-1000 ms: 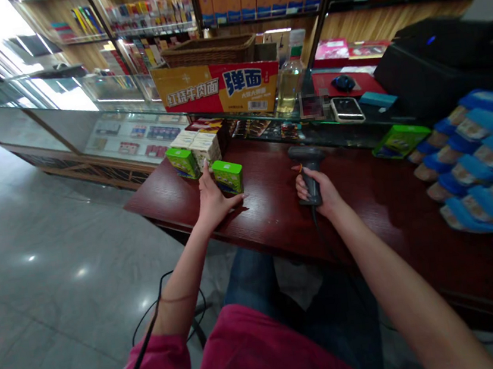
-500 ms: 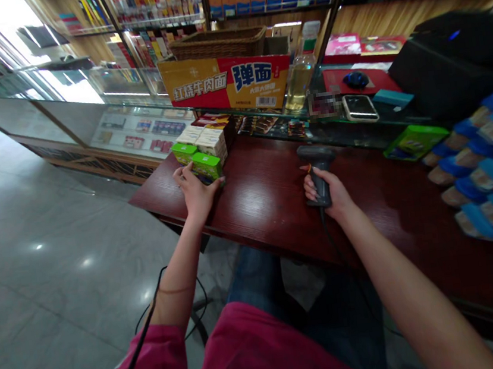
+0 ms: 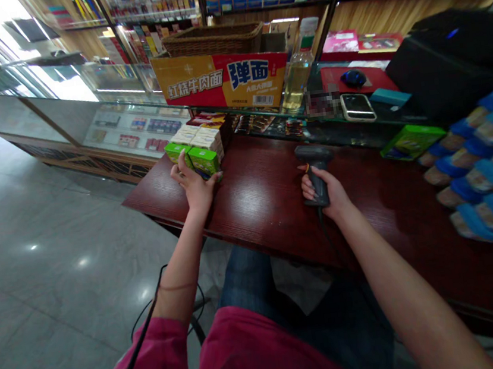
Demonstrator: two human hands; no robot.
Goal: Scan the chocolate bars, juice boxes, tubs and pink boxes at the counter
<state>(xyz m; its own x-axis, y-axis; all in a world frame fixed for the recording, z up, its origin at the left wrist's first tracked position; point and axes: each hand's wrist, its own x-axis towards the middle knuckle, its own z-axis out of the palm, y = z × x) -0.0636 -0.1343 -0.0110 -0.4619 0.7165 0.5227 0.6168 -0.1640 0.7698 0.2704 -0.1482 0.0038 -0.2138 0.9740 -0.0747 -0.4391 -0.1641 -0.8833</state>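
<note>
Upper left blown out, glare on desk (image 3: 270,196), right side blurred

We find both arms extended forward, well apart, forearms bare. The left forearm (image 3: 178,270) runs up from a pink sleeve (image 3: 146,358) and leans to the right toward its wrist (image 3: 199,211). We note the left hand (image 3: 199,190) turned back toward the viewer, fingers (image 3: 182,165) spread and bent, forefinger raised, thumb angled out to the right; we cannot tell how firmly they press. The right forearm (image 3: 386,263) slants leftward from the lower edge. We record the right hand (image 3: 324,190) closed in a firm-looking grip, its lower fingers curled, the uppermost digit pointing left.
</note>
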